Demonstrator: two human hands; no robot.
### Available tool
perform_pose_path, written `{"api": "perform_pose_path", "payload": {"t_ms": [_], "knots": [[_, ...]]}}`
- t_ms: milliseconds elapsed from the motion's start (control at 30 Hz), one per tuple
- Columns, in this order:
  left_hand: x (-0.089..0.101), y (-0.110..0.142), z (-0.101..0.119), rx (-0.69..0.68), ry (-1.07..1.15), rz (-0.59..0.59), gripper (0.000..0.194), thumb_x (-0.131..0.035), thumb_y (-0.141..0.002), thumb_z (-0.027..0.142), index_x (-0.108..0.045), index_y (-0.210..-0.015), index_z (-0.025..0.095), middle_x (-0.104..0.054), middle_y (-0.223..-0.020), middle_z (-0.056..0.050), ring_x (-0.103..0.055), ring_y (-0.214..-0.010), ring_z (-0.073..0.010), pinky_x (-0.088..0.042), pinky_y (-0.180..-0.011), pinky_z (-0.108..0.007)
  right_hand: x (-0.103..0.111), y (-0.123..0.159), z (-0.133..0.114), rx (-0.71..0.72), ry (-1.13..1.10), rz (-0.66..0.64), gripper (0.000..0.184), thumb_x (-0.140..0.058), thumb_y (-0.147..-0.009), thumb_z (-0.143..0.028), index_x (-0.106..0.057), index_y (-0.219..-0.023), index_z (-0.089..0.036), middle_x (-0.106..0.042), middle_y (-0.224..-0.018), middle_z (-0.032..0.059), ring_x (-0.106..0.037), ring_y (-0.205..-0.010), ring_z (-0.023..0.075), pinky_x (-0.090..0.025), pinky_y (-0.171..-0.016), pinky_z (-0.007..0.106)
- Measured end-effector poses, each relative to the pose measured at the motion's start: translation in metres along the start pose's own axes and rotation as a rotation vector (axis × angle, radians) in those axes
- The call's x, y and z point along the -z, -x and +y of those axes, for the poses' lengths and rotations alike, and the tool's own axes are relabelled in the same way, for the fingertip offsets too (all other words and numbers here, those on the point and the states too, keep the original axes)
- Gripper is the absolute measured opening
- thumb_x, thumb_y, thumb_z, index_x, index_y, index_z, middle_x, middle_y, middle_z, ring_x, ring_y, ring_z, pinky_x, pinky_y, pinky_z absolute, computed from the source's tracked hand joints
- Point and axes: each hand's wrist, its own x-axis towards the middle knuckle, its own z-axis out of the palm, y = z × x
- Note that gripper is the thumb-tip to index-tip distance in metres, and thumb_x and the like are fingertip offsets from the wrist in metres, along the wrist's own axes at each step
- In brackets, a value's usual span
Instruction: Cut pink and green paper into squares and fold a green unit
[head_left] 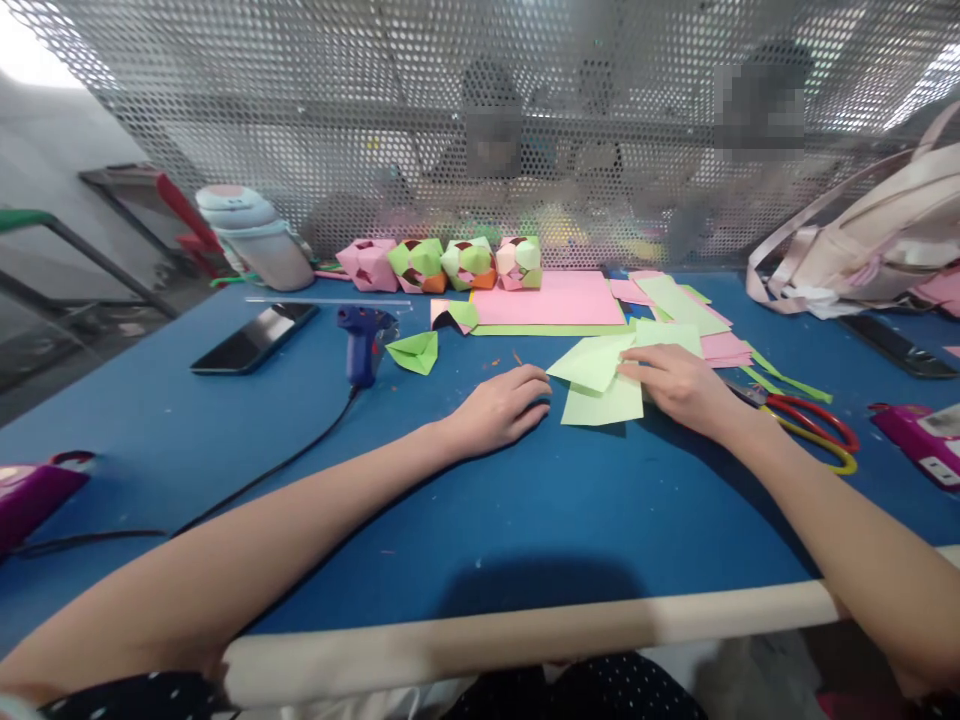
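Note:
My left hand [506,408] rests on the blue tabletop, fingers loosely bent and a little apart, with nothing visible in it. Just to its right lie pale green paper pieces [600,402], overlapping one another. My right hand [679,390] pinches the edge of a pale green sheet [596,362] among them; its thumb is hidden. A folded green paper piece [415,352] sits left of my left hand, near a blue glue gun [362,345] standing with its cord trailing forward. Scissors [814,425] with red and yellow handles lie beside my right wrist.
Several folded paper balls [418,265] stand in a row before a perforated metal screen [360,130]. Pink sheets [551,300] lie behind my hands. A phone [255,338] and a bottle [255,240] are at left; a bag [877,235] and another phone [896,345] at right. People show through the screen.

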Motion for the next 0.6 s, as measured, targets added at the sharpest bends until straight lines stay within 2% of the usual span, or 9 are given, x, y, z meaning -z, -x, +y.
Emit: {"api": "perform_pose_path", "payload": {"t_ms": [100, 267, 367, 500, 600], "knots": [[-0.001, 0.000, 0.001, 0.026, -0.006, -0.021, 0.020, -0.047, -0.101, 0.025, -0.060, -0.111, 0.014, -0.063, -0.117, -0.015, -0.063, -0.109, -0.0241, -0.055, -0.094, -0.041, 0.005, 0.003, 0.004, -0.053, -0.073, 0.030, 0.036, -0.041, -0.093, -0.006, -0.070, -0.111, -0.018, -0.068, -0.125, 0.0141, -0.064, -0.115, 0.0252, -0.056, -0.093, 0.047], [-0.001, 0.001, 0.001, 0.045, -0.033, -0.034, 0.021, -0.048, -0.101, 0.025, -0.062, -0.110, 0.011, -0.063, -0.119, -0.018, -0.064, -0.108, -0.0258, -0.056, -0.094, -0.042, 0.020, 0.018, 0.033, -0.191, -0.096, 0.109, 0.029, -0.046, -0.090, -0.008, -0.072, -0.099, -0.020, -0.069, -0.122, 0.0124, -0.065, -0.114, 0.0237, -0.056, -0.095, 0.045], [-0.001, 0.001, 0.001, 0.040, -0.045, -0.039, 0.022, -0.048, -0.101, 0.025, -0.065, -0.107, 0.012, -0.063, -0.120, -0.018, -0.065, -0.108, -0.0259, -0.056, -0.093, -0.042, 0.022, 0.027, 0.050, -0.293, -0.056, 0.189, 0.028, -0.047, -0.090, -0.009, -0.072, -0.099, -0.020, -0.070, -0.120, 0.0116, -0.066, -0.111, 0.0238, -0.056, -0.094, 0.044], [-0.002, 0.001, 0.000, 0.034, -0.057, -0.044, 0.023, -0.049, -0.101, 0.026, -0.067, -0.104, 0.012, -0.064, -0.122, -0.018, -0.065, -0.108, -0.0274, -0.056, -0.093, -0.044, 0.011, 0.040, 0.071, -0.481, 0.018, 0.304, 0.033, -0.045, -0.091, -0.012, -0.070, -0.111, -0.017, -0.066, -0.125, 0.0154, -0.063, -0.118, 0.0269, -0.052, -0.101, 0.048], [-0.002, 0.002, 0.000, 0.031, -0.056, -0.057, 0.024, -0.049, -0.101, 0.026, -0.069, -0.103, 0.013, -0.064, -0.123, -0.018, -0.066, -0.108, -0.0282, -0.056, -0.092, -0.045, -0.005, 0.052, 0.085, -0.563, 0.040, 0.240, 0.035, -0.046, -0.086, -0.012, -0.072, -0.109, -0.015, -0.067, -0.124, 0.0173, -0.065, -0.115, 0.0296, -0.053, -0.099, 0.050]]}}
